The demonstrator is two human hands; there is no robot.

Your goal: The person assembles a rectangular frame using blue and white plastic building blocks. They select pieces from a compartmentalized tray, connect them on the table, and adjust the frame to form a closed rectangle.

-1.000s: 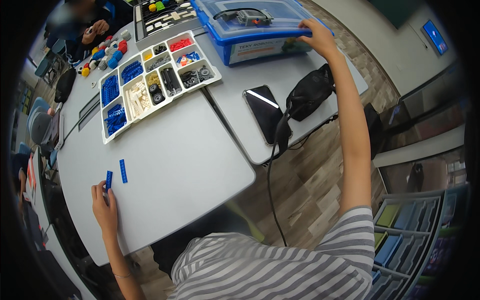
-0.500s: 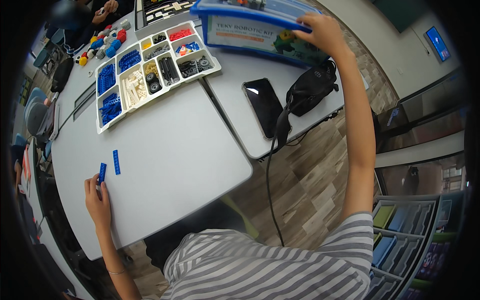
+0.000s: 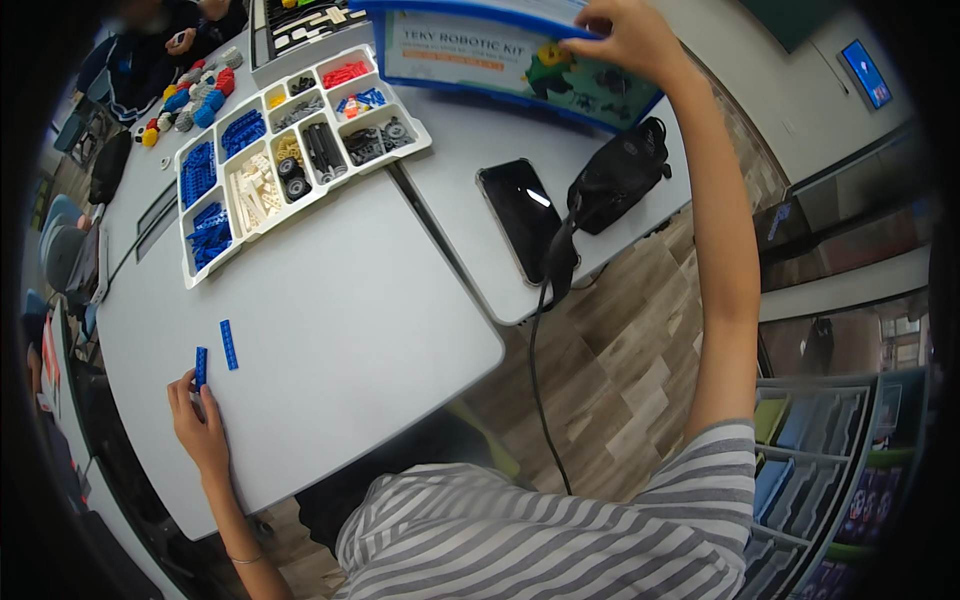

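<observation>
My right hand (image 3: pixel 625 35) is stretched way out in front of me, fingers curled over the top edge of the blue box (image 3: pixel 510 60), which is tipped up so its printed side faces me. My left hand (image 3: pixel 198 425) is flat-ish on the grey surface (image 3: pixel 340 330) close to my body, fingers loosely open, with the fingertips touching the short blue brick (image 3: pixel 201 366); it's not gripping anything as far as I can see. A longer blue brick (image 3: pixel 229 344) lies just beside that one, a bit further from my left hand. Between my two hands sits the white sorting tray (image 3: pixel 290 160) full of blue, white, black and red parts. Below my right arm there's a black phone (image 3: pixel 522 217) lying flat and a black pouch (image 3: pixel 615 178) with a cable (image 3: pixel 535 390) hanging off the surface edge toward the wooden floor (image 3: pixel 620 350).
</observation>
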